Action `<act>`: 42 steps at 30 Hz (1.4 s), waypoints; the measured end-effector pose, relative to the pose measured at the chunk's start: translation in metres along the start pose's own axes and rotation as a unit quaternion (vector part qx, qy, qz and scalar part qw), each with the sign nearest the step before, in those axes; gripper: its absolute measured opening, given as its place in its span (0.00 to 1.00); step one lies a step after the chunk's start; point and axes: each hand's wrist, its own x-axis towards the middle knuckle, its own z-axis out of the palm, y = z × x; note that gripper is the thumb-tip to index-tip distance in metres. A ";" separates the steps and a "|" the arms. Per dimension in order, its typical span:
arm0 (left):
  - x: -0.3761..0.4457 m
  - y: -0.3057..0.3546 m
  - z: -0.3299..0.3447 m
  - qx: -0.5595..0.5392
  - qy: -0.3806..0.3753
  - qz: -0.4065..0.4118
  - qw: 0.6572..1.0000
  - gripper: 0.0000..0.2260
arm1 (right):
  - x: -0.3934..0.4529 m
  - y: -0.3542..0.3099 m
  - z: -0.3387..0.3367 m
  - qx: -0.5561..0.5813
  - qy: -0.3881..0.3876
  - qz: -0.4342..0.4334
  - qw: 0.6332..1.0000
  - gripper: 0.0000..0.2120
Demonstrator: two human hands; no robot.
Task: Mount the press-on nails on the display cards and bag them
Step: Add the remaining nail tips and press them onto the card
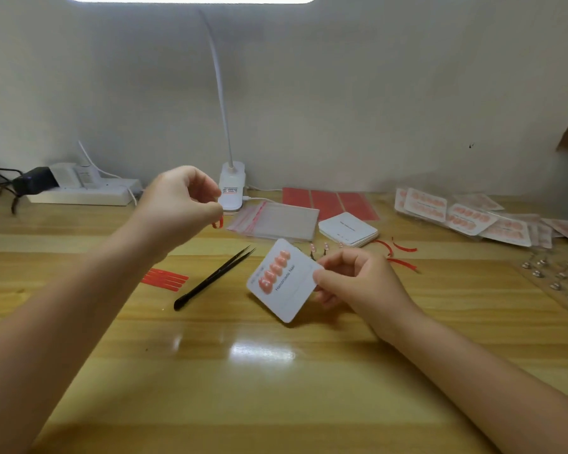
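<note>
My right hand (pixel 351 280) pinches the right edge of a white display card (pixel 292 290), held tilted just above the table. A row of several pink press-on nails (pixel 274 271) sits along the card's left half. My left hand (pixel 181 204) is raised above the table to the left of the card. Its fingertips pinch a small curled red strip (pixel 217 222). A few loose pink nails (pixel 318 248) lie behind the card. A stack of blank cards (pixel 348 229) and a stack of clear bags (pixel 276 221) lie further back.
Black tweezers (pixel 215 276) and several red strips (pixel 164 277) lie left of the card. Red tape sheets (pixel 328 201), a lamp base (pixel 232 188) and a power strip (pixel 79 193) line the wall. Bagged nail cards (pixel 473 214) are piled at the right, with small metal stands (pixel 554 276) nearby.
</note>
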 end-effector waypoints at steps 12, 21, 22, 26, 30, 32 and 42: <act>-0.016 0.032 0.031 -0.050 -0.076 0.065 0.994 0.07 | 0.005 0.009 0.000 -0.120 -0.051 -0.024 0.991 0.09; 0.007 0.113 0.125 -0.056 -0.190 0.103 0.975 0.04 | 0.005 0.007 0.000 -0.226 -0.070 -0.063 0.970 0.10; 0.009 0.115 0.136 -0.051 -0.201 0.100 0.973 0.04 | 0.005 0.006 0.001 -0.224 -0.074 -0.067 0.969 0.10; 0.010 0.115 0.172 -0.019 -0.239 0.097 0.966 0.08 | 0.007 0.010 0.001 -0.203 -0.063 -0.059 0.975 0.11; 0.009 0.107 0.186 -0.006 -0.277 0.097 0.956 0.18 | 0.009 0.012 0.002 -0.197 -0.061 -0.044 0.978 0.09; 0.011 0.104 0.182 -0.005 -0.263 0.107 0.959 0.16 | 0.009 0.013 0.003 -0.178 -0.058 -0.042 0.981 0.09; 0.012 0.118 0.192 0.083 -0.299 0.047 0.950 0.08 | 0.007 0.011 0.002 -0.215 -0.063 -0.036 0.974 0.07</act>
